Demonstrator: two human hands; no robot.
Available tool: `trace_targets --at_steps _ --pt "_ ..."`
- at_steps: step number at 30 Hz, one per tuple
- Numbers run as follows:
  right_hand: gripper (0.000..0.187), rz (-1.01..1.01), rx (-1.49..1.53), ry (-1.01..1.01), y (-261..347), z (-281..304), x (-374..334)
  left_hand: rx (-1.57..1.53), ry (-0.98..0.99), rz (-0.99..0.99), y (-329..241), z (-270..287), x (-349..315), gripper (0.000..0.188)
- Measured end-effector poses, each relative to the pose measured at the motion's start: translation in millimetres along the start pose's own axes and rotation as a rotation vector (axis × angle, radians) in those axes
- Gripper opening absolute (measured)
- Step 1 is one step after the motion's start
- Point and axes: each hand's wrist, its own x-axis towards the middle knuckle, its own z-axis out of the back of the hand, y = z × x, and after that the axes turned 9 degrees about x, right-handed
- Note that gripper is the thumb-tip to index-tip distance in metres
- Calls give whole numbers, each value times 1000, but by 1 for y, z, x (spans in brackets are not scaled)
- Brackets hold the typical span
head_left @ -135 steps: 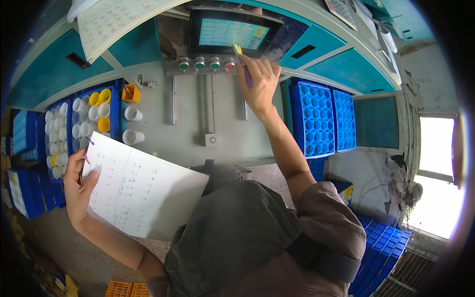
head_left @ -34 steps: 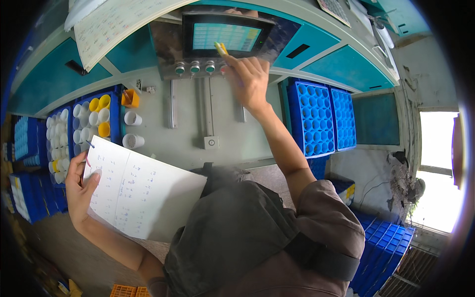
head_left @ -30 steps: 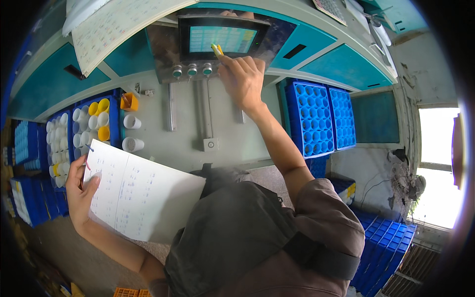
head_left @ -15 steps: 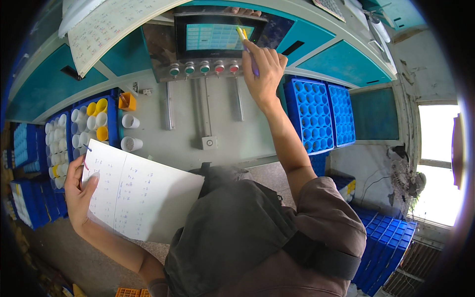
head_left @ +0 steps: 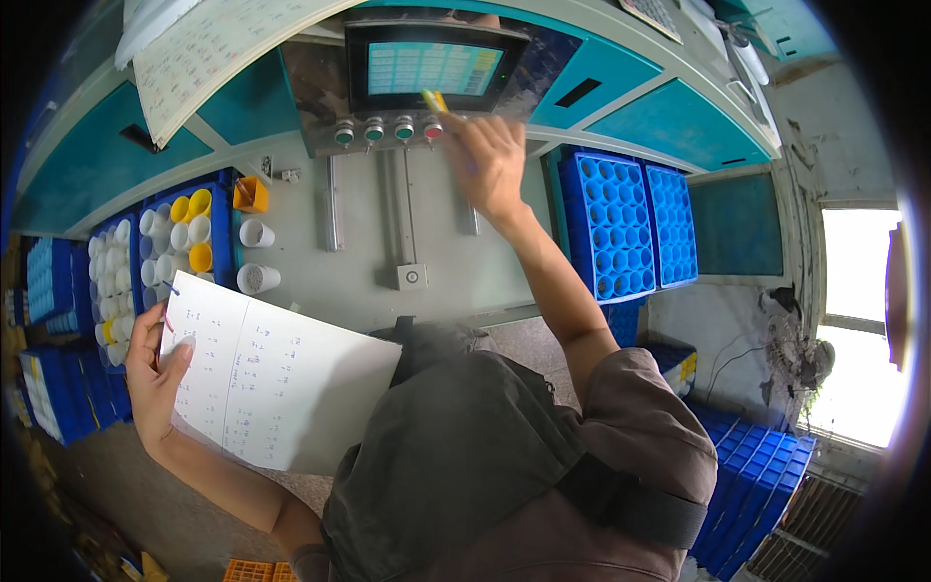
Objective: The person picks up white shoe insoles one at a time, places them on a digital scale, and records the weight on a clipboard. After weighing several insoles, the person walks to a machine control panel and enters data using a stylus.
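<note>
My left hand [head_left: 158, 380] grips the left edge of a white sheet pad [head_left: 291, 378] with handwritten columns, thumb on top and fingers behind. A small tie shows at the pad's upper left corner. My right hand [head_left: 490, 160], slightly blurred, is closed around a pen [head_left: 434, 101] with a yellow-green end and a purple body. The pen's bright end points up and left, just below the lit touch screen [head_left: 432, 70]. Beneath that screen runs a row of green and red round buttons [head_left: 403, 128]; my right hand covers its right end.
Left of the grey worktop [head_left: 369, 291] stand blue crates [head_left: 225, 228] of white and yellow cups, an orange box [head_left: 250, 194] and two white cups [head_left: 257, 233]. Blue trays with round holes [head_left: 611, 228] stand at right. Written sheets [head_left: 223, 58] hang at upper left.
My right hand has moved left and down with the pen, from over the screen's right part to below its lower edge. My left hand and the pad stay almost still.
</note>
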Motion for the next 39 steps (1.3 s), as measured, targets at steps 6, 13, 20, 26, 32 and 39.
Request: trace_targets --at_steps 6,13,20,26,32,39 --pt "29 15 7 -5 8 -16 7 25 -3 26 -4 1 0 54" --pt "27 -50 -48 -112 -3 17 12 17 -10 13 -4 -1 0 52" --pt "22 -42 -73 -187 -10 21 22 47 2 -6 -2 0 3 52" --pt "21 -93 -81 -107 -11 20 11 78 -4 4 -3 0 3 52" --pt "22 -105 -66 -42 -3 16 1 82 -10 -8 3 2 2 52" --pt "29 -37 -5 -29 -3 13 16 76 31 7 -3 3 4 53"
